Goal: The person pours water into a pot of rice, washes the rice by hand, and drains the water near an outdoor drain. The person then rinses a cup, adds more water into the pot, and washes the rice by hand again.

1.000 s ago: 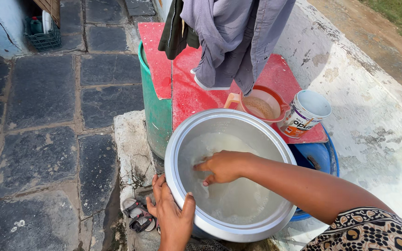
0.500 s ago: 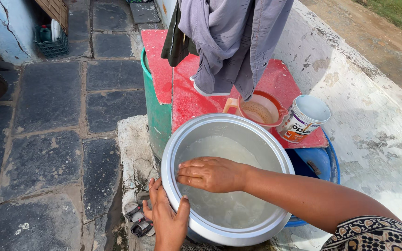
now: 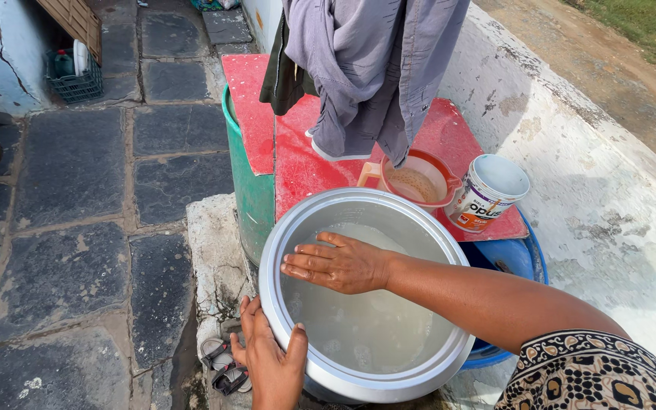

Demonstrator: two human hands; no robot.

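- Spillage is the main risk: the big aluminium pot [image 3: 366, 296], full of cloudy water, sits at the corner of a rough stone ledge [image 3: 214, 243], and could tip toward the paving.
- Left hand [image 3: 271, 364] clasps the pot's near rim, thumb hooked inside; wet metal may slip.
- Right hand [image 3: 339, 263] lies flat and open over the water, gripping nothing.
- Small plastic jug [image 3: 417, 181] near the red board's [image 3: 305, 163] edge could be knocked.

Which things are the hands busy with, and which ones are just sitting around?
In use:
- big metal pot with cloudy water
- left hand gripping the pot's rim
- right hand flat over the water

Just lying about:
- orange jug
- white tub
- red boards
- green drum
- blue drum
- hanging clothes
- sandals
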